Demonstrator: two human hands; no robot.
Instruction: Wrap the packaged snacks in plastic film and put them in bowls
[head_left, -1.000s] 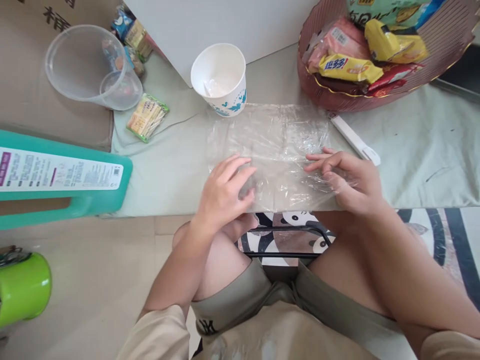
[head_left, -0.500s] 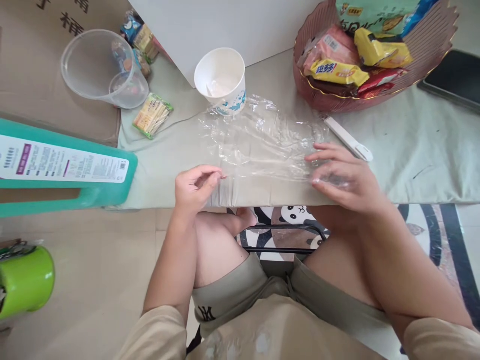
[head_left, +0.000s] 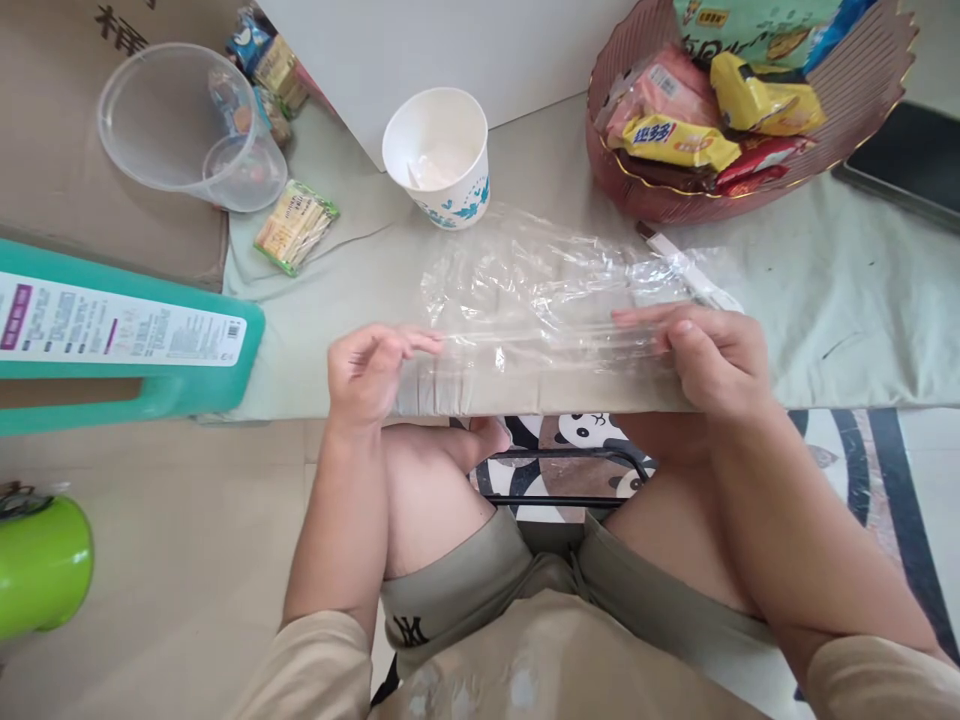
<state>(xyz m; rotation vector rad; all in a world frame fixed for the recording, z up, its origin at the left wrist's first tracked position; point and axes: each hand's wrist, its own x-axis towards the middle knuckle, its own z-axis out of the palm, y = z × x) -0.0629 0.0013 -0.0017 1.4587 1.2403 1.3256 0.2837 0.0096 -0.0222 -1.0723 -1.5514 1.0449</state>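
A thin, crinkled clear plastic bag [head_left: 525, 290] is stretched sideways over the near part of the cloth-covered table, with straight folds along its near side. My left hand [head_left: 371, 370] is at its left edge, the fingertips closed on the film. On the other side my right hand [head_left: 712, 355] pinches the right edge between thumb and curled fingers, with one finger pointing left along the film. Just beyond the bag stands a white paper cup [head_left: 442, 195] with blue leaf print and something clear inside. The bag's right part overlaps a white, flat-handled tool [head_left: 686, 262].
Back right, a pink ribbed bowl [head_left: 637, 185] holds several snack packets; a phone [head_left: 907, 160] lies beside it. A clear plastic tub [head_left: 150, 125], a toothpick-like packet [head_left: 296, 228] and a green jug [head_left: 202, 385] are at left. The table edge runs below my hands.
My hands have moved apart, drawing the bag wider and straighter. The right fingers have gone from spread to curled in a pinch. The view has shifted slightly.
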